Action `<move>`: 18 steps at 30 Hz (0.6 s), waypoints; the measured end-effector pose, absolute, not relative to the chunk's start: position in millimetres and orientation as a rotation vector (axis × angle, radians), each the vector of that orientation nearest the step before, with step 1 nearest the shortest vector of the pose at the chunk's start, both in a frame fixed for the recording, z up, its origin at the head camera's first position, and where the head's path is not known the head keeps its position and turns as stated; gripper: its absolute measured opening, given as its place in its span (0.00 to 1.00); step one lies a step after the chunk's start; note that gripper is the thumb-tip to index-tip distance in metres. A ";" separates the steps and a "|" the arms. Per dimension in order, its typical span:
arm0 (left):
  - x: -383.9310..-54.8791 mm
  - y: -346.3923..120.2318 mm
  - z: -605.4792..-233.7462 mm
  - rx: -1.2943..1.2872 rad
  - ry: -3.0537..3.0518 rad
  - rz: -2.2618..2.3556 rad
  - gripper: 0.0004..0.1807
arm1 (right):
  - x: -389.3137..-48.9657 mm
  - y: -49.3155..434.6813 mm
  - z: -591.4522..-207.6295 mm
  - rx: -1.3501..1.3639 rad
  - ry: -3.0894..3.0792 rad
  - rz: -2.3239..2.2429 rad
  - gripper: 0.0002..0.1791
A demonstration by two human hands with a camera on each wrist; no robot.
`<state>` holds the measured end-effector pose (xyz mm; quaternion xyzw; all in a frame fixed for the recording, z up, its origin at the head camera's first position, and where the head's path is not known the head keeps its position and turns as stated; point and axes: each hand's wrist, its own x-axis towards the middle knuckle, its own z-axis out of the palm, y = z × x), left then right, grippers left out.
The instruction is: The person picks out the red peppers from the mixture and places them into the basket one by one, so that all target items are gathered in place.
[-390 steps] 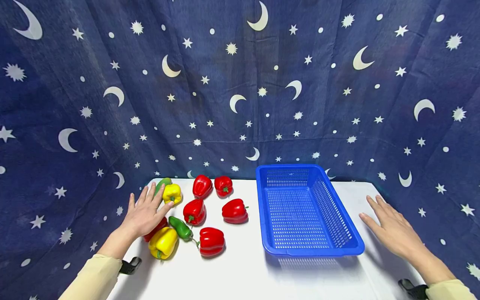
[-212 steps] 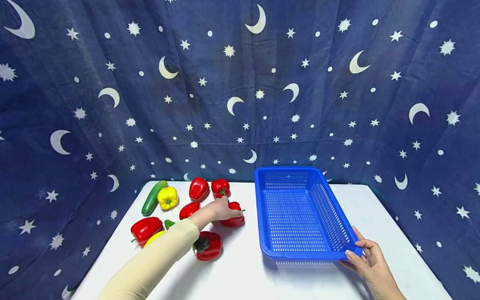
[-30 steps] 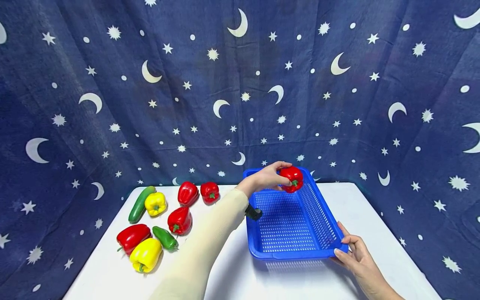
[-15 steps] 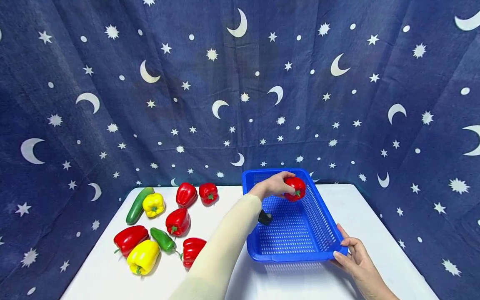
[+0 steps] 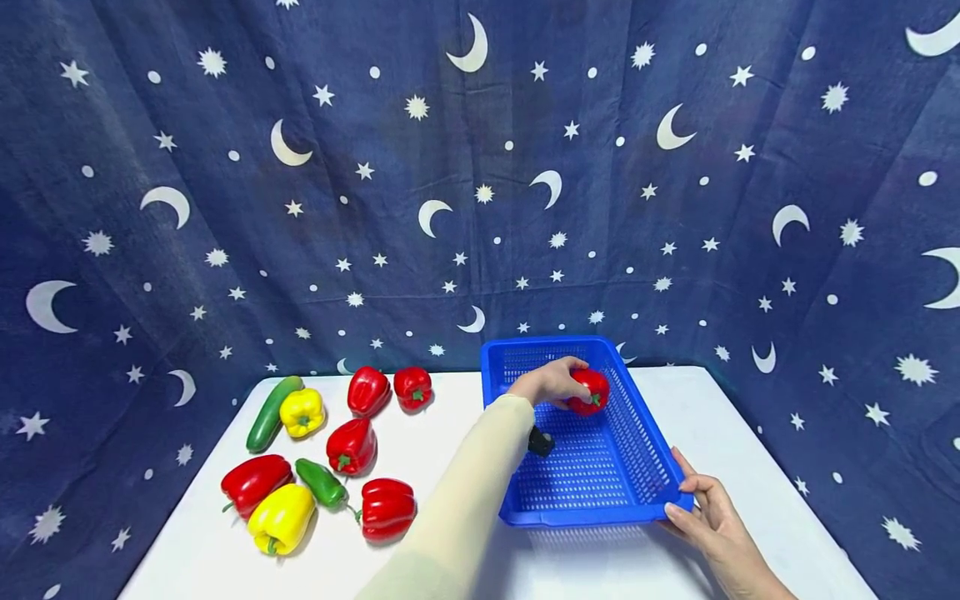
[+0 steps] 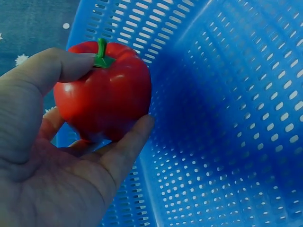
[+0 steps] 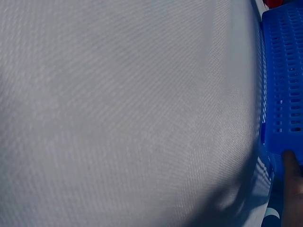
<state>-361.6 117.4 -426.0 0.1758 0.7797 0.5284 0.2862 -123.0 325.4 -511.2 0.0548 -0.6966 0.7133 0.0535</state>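
Note:
A glossy red bell pepper [image 5: 592, 392] with a green stem is held in my left hand [image 5: 557, 382], inside the far part of the blue plastic basket [image 5: 592, 517]. In the left wrist view the thumb lies beside the stem of the bell pepper [image 6: 106, 94], and the fingers [image 6: 130, 149] wrap its underside, with the perforated basket wall close by. My right hand [image 5: 716, 521] grips the near right corner of the basket, thumb over the rim. Only one finger [image 7: 291, 184] of that hand shows at the edge of the right wrist view.
On the white table [image 5: 750, 467], left of the basket, lie several red bell peppers [image 5: 352, 446], a yellow bell pepper [image 5: 281, 518], another yellow bell pepper [image 5: 302, 412], a green chili pepper [image 5: 321, 482] and a cucumber [image 5: 273, 414]. A blue star-patterned curtain [image 5: 390, 208] hangs behind.
Since the earliest frame, my left hand has picked up a red bell pepper and carried it right; over the last second it lowers into the basket. My right hand took hold of the basket's corner.

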 end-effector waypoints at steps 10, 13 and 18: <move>-353.0 120.1 -432.7 0.419 2.164 1.331 0.34 | -121.5 321.9 -510.8 0.129 -2.130 2.161 0.14; -351.8 122.0 -433.0 0.426 2.191 1.305 0.32 | -121.7 321.6 -510.2 0.116 -2.133 2.151 0.15; -352.7 125.5 -435.3 0.382 2.240 1.281 0.32 | -123.1 325.3 -512.9 0.191 -2.106 2.156 0.14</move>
